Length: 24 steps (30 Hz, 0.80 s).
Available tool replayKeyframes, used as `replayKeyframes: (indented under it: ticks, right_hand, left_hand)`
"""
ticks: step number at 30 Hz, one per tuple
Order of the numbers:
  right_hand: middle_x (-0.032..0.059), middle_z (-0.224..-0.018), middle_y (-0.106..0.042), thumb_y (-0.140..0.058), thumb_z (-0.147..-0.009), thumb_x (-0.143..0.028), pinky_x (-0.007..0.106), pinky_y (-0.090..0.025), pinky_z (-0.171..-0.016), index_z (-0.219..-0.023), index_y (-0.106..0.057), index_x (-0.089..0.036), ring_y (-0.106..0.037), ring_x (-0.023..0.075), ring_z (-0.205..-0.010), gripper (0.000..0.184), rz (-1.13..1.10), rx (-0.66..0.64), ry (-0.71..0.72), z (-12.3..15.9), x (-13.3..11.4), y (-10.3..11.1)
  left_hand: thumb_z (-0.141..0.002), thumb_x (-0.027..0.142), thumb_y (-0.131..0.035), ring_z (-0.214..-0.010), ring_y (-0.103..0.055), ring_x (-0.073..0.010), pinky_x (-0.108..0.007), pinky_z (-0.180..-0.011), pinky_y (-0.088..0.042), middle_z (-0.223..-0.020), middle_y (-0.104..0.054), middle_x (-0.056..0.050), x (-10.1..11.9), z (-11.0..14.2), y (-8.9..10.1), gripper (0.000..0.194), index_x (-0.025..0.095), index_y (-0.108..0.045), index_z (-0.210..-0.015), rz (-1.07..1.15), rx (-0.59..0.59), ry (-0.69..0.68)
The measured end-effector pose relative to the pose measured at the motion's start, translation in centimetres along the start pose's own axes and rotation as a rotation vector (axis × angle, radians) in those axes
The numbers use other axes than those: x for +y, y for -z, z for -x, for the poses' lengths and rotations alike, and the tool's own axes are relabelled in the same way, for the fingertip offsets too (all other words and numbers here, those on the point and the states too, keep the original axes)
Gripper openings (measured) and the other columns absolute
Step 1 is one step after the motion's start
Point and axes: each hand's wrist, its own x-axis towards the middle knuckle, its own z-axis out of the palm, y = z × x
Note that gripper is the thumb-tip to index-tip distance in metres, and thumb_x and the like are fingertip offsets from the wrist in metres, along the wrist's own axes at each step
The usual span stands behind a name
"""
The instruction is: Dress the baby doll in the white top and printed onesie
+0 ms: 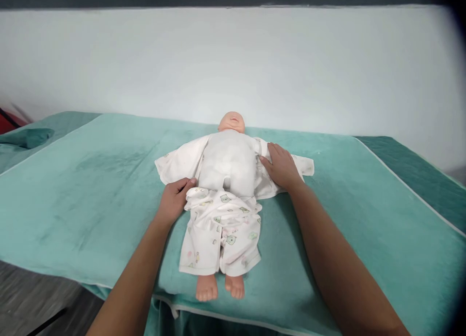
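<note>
A baby doll (228, 163) lies on its back on a teal towel (102, 190), head toward the wall, bare feet at the near edge. It wears white printed trousers (220, 231), and a white printed jacket (182, 161) lies spread under its bare torso. My left hand (175, 197) rests at the doll's hip, fingers curled on the jacket's lower edge by the waistband. My right hand (281, 166) lies flat on the jacket's other flap beside the torso, fingers stretched toward the doll's side.
The towel covers a table that ends just past the doll's feet. A darker green cloth (418, 176) shows at the right, a folded teal cloth (25, 137) at the far left. A white wall (233, 64) stands behind. Grey floor (32, 297) lies lower left.
</note>
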Motion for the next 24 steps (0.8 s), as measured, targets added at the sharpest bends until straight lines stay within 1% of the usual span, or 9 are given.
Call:
replayKeyframes:
  ticks: [4, 7, 9, 11, 14, 17, 20, 22, 24]
  right_hand:
    - [0.0192, -0.154, -0.042, -0.040, -0.099, -0.048, 0.055, -0.030, -0.117, -0.148, -0.039, -0.008, -0.037, 0.0343, -0.143, 0.063, 0.044, -0.068, -0.117, 0.2, -0.6, 0.3]
    - [0.0200, -0.156, -0.039, -0.041, -0.098, -0.048, 0.058, -0.028, -0.117, -0.148, -0.039, -0.008, -0.035, 0.0353, -0.144, 0.065, 0.053, -0.062, -0.172, 0.2, -1.3, 0.6]
    - [0.0207, -0.159, -0.034, -0.041, -0.098, -0.048, 0.059, -0.025, -0.118, -0.149, -0.037, -0.007, -0.030, 0.0348, -0.147, 0.065, 0.058, -0.021, -0.150, 0.2, -1.7, 0.7]
    - [0.0188, -0.162, -0.028, -0.037, -0.100, -0.046, 0.058, -0.021, -0.121, -0.151, -0.033, -0.008, -0.024, 0.0320, -0.151, 0.064, 0.059, -0.002, -0.064, 0.1, -2.1, 0.7]
    - [0.0152, -0.164, -0.024, -0.032, -0.100, -0.037, 0.055, -0.018, -0.123, -0.154, -0.029, -0.008, -0.020, 0.0290, -0.152, 0.061, 0.071, -0.071, 0.039, 0.0, -2.4, 0.4]
    - [0.0153, -0.166, -0.018, -0.037, -0.095, -0.029, 0.055, -0.015, -0.123, -0.156, -0.024, -0.005, -0.016, 0.0299, -0.154, 0.066, 0.112, -0.132, 0.046, 0.2, -2.7, -0.2]
    - [0.0162, -0.167, -0.012, -0.042, -0.091, -0.027, 0.056, -0.013, -0.124, -0.156, -0.021, -0.003, -0.010, 0.0309, -0.155, 0.073, 0.127, -0.157, 0.041, 1.0, -3.0, -0.5]
    - [0.0167, -0.167, -0.009, -0.043, -0.090, -0.026, 0.056, -0.015, -0.123, -0.156, -0.021, -0.003, -0.008, 0.0317, -0.155, 0.074, 0.110, -0.170, 0.031, 1.9, -3.5, -0.5]
    - [0.0162, -0.167, -0.012, -0.044, -0.091, -0.026, 0.055, -0.019, -0.123, -0.156, -0.024, -0.005, -0.010, 0.0311, -0.155, 0.071, 0.073, -0.168, 0.030, 3.3, -4.0, -0.1]
  left_hand:
    - [-0.089, 0.054, -0.055, -0.061, -0.033, -0.0098, -0.024, -0.056, -0.025, -0.058, -0.034, 0.005, -0.1, 0.0, 0.0, 0.049, 0.017, -0.043, -0.059, 0.003, 0.002, 0.002]
    - [-0.089, 0.054, -0.055, -0.061, -0.032, -0.0097, -0.025, -0.056, -0.025, -0.058, -0.034, 0.005, -0.2, -0.1, -0.1, 0.049, 0.018, -0.042, -0.059, 0.007, 0.006, 0.000]
    - [-0.089, 0.054, -0.055, -0.061, -0.032, -0.0097, -0.025, -0.055, -0.025, -0.057, -0.034, 0.005, -0.2, -0.1, -0.1, 0.049, 0.018, -0.042, -0.059, 0.008, 0.006, -0.002]
    - [-0.089, 0.054, -0.055, -0.060, -0.032, -0.0096, -0.025, -0.055, -0.024, -0.057, -0.034, 0.005, -0.2, -0.1, -0.1, 0.049, 0.018, -0.042, -0.059, 0.008, 0.009, -0.003]
    - [-0.089, 0.054, -0.055, -0.060, -0.032, -0.0097, -0.025, -0.055, -0.023, -0.057, -0.033, 0.005, -0.1, -0.2, -0.1, 0.049, 0.018, -0.042, -0.059, 0.010, 0.010, -0.001]
    - [-0.089, 0.054, -0.056, -0.060, -0.032, -0.0098, -0.025, -0.055, -0.024, -0.057, -0.034, 0.005, -0.1, -0.1, -0.1, 0.049, 0.018, -0.043, -0.059, 0.007, 0.011, 0.001]
    - [-0.088, 0.055, -0.056, -0.061, -0.033, -0.0100, -0.025, -0.056, -0.025, -0.057, -0.035, 0.005, -0.1, -0.1, 0.0, 0.049, 0.018, -0.043, -0.059, 0.001, 0.011, 0.004]
    - [-0.088, 0.055, -0.056, -0.062, -0.034, -0.0102, -0.025, -0.057, -0.025, -0.057, -0.035, 0.005, -0.2, -0.1, 0.0, 0.049, 0.018, -0.042, -0.059, 0.001, 0.011, 0.001]
    - [-0.087, 0.055, -0.055, -0.062, -0.034, -0.0104, -0.025, -0.057, -0.025, -0.057, -0.036, 0.005, -0.3, -0.1, 0.0, 0.049, 0.018, -0.042, -0.059, 0.003, 0.009, -0.009]
